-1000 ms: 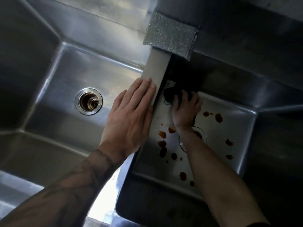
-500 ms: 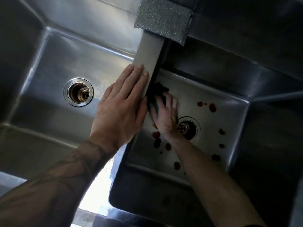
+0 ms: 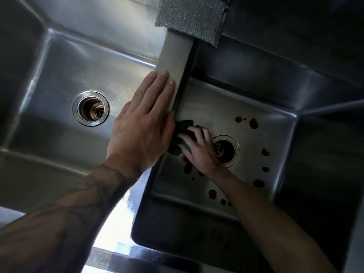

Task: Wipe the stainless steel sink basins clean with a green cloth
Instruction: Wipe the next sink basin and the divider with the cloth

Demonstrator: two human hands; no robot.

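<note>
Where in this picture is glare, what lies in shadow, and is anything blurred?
Head view: bright glare on the front rim between the basins; the right basin walls are in shadow; the right hand on the green cloth is motion-blurred; the left hand looks sharp.

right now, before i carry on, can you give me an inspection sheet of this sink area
surface: right basin floor, reddish-brown spots around its drain, unwiped
job's things: green cloth bunched near the divider
clutter: grey scouring pad on the divider's far end
hands: left hand flat on the divider; right hand holds the green cloth down
cables: nothing seen
surroundings: left basin, no spots seen, open left drain
</note>
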